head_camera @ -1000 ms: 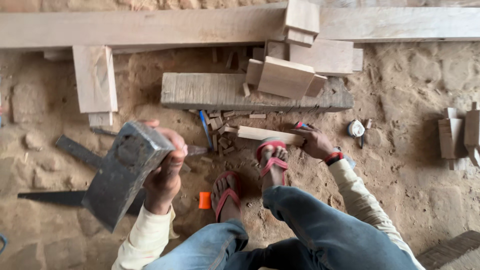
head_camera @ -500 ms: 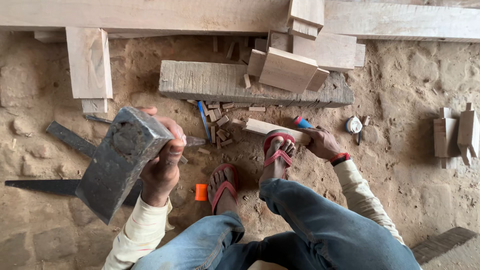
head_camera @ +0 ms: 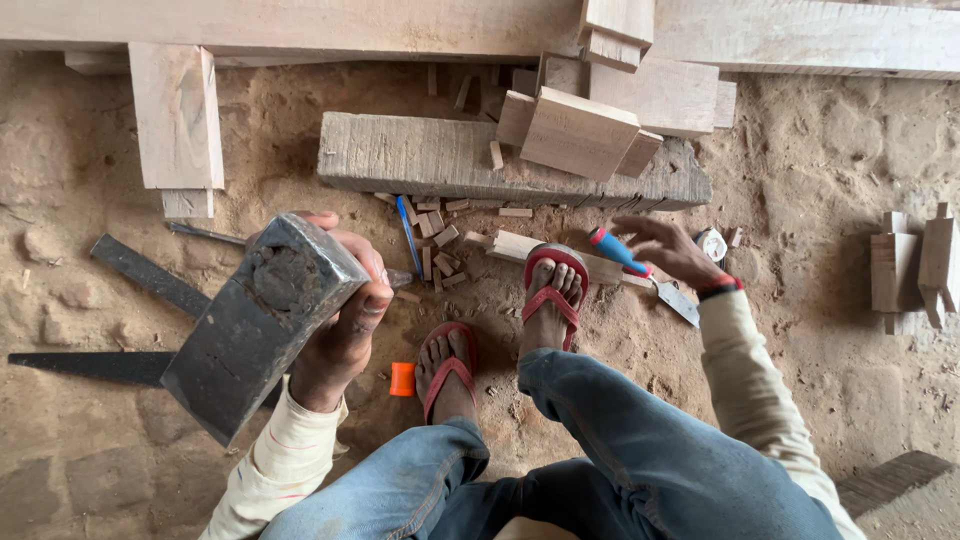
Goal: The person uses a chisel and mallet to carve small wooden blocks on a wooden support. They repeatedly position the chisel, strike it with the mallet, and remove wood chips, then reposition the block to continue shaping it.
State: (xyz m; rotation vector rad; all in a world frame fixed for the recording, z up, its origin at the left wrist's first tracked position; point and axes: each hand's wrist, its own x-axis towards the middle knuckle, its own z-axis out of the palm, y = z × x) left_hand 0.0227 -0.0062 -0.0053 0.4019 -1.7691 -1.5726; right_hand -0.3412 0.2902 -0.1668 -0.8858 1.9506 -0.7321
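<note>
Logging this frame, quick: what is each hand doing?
Left hand: closed around a heavy iron block.
Right hand: holding a blue-handled chisel.

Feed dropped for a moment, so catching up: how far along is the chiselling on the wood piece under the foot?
Done: wood chips lie scattered by the grey beam, so some cutting has likely happened. In hand: the left hand holds a heavy metal block raised; the right hand is on the blue-handled chisel, grip unclear. Left: the pinned wood piece shows no finished cut.
</note>
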